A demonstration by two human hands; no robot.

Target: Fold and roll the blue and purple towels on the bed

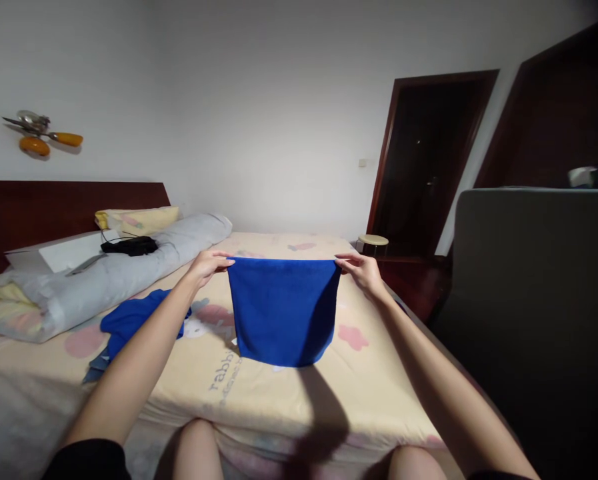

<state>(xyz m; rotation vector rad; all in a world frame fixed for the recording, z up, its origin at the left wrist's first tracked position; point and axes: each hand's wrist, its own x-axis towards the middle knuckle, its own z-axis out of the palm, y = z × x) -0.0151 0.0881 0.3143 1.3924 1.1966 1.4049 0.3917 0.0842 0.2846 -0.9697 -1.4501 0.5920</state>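
A blue cloth [285,310] hangs stretched between my two hands above the bed. My left hand [209,268] pinches its upper left corner, and my right hand [363,272] pinches the upper right corner. The top edge runs nearly straight and level, while the lower edge sags in a curve near the sheet. A small white tag shows at the cloth's lower left side. Left of my left forearm lies a crumpled pile of blue cloth [137,321], partly hidden by the arm.
The bed's patterned yellow sheet [259,407] spreads beneath. A rolled grey quilt [179,247], a white box [69,252] and a black item [129,245] lie at the left. Beyond the bed stands a round stool [373,239]. A large dark panel [533,287] rises at the right.
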